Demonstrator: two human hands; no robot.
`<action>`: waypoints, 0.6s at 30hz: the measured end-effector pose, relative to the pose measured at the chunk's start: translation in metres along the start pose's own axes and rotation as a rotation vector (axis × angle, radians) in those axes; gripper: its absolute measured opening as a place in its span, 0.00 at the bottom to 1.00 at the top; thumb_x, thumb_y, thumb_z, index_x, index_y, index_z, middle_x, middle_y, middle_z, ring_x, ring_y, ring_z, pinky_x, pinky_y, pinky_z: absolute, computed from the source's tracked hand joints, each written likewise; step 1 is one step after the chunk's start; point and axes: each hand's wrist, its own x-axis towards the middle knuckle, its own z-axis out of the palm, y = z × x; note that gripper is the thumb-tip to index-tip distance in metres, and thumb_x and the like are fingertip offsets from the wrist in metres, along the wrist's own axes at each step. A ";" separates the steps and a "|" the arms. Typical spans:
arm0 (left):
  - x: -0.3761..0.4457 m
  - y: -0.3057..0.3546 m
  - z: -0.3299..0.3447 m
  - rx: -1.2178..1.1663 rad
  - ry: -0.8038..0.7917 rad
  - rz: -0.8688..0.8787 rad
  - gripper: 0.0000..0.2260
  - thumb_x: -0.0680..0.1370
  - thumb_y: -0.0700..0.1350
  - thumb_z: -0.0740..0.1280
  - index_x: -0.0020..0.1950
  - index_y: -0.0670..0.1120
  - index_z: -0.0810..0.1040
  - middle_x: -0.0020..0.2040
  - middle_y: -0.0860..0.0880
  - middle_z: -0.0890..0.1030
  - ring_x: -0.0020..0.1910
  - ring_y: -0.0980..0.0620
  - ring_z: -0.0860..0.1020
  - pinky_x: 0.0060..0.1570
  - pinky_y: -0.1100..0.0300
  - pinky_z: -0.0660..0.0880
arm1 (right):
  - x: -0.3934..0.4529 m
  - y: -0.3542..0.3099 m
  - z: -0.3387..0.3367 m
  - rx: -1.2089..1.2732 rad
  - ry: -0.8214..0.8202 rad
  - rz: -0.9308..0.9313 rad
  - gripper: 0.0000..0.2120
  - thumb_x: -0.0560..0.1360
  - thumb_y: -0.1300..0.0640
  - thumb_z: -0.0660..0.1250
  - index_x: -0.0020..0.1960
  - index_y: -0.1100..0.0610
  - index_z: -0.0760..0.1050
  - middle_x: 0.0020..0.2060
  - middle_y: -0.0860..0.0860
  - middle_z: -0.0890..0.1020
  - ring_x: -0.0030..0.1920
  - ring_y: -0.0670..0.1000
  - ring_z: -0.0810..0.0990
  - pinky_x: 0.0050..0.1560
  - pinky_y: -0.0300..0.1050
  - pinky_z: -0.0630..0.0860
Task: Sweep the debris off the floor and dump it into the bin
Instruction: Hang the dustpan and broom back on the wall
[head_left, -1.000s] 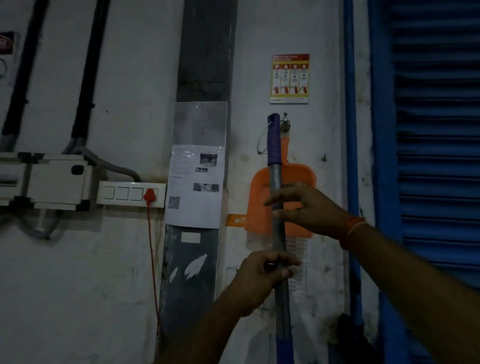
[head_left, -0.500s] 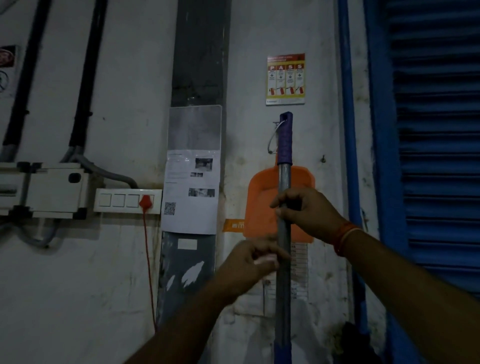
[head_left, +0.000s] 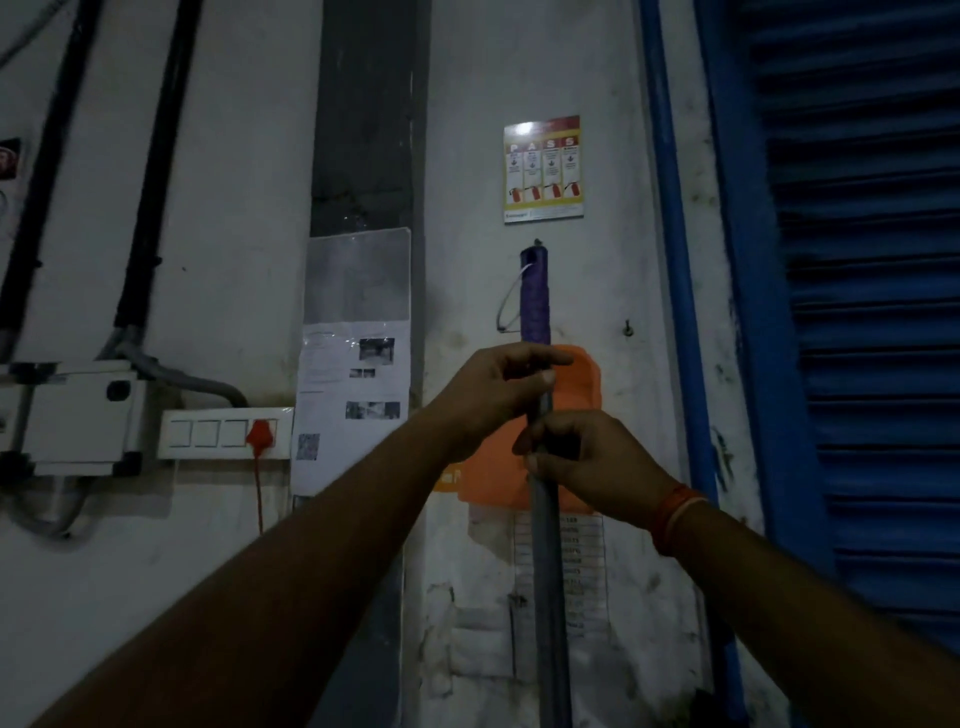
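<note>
Both hands were closed on the broom handle (head_left: 545, 561), which stood upright just in front of the white wall (head_left: 234, 234). The right hand (head_left: 587, 462) gripped the grey metal shaft with its fingers wrapped round the front, the thumb side facing left. The left hand (head_left: 493, 389) sat just above it, its fingers curled over the shaft right below the purple grip (head_left: 535, 296), so the two hands were nearly touching one above the other. A red and orange thread band (head_left: 675, 514) circled the right wrist.

The handle's long axis ran close to vertical, its purple end pointing up and its lower end running out of the bottom of the view; the broom head was not visible. A thin white loop (head_left: 506, 306) hung from the left side of the purple grip.

Behind the hands, an orange dustpan (head_left: 587, 384) hung flat against the wall, mostly hidden by them. A fire-extinguisher poster (head_left: 543, 169) was fixed above the handle's top, a switch panel (head_left: 218, 434) lay well to the left, and a blue shutter (head_left: 872, 312) filled the right side.
</note>
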 end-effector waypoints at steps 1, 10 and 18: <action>0.004 -0.002 0.002 0.001 -0.003 0.005 0.13 0.81 0.37 0.65 0.65 0.44 0.79 0.61 0.38 0.80 0.61 0.39 0.79 0.59 0.46 0.79 | -0.001 0.003 -0.002 0.002 -0.002 -0.007 0.08 0.74 0.63 0.71 0.48 0.52 0.83 0.44 0.46 0.85 0.46 0.44 0.84 0.54 0.49 0.81; 0.016 -0.032 0.029 0.044 -0.064 -0.032 0.10 0.80 0.35 0.65 0.60 0.41 0.80 0.58 0.40 0.82 0.57 0.42 0.82 0.56 0.47 0.81 | 0.012 -0.035 -0.096 -0.398 -0.183 -0.045 0.05 0.76 0.58 0.69 0.50 0.50 0.80 0.40 0.47 0.83 0.40 0.43 0.83 0.43 0.40 0.82; 0.024 -0.047 0.050 0.349 -0.075 -0.057 0.12 0.80 0.38 0.66 0.57 0.52 0.83 0.59 0.52 0.82 0.56 0.56 0.81 0.57 0.54 0.81 | 0.106 -0.051 -0.112 -1.124 -0.217 -0.532 0.12 0.71 0.52 0.73 0.52 0.42 0.77 0.60 0.46 0.74 0.61 0.49 0.69 0.59 0.46 0.70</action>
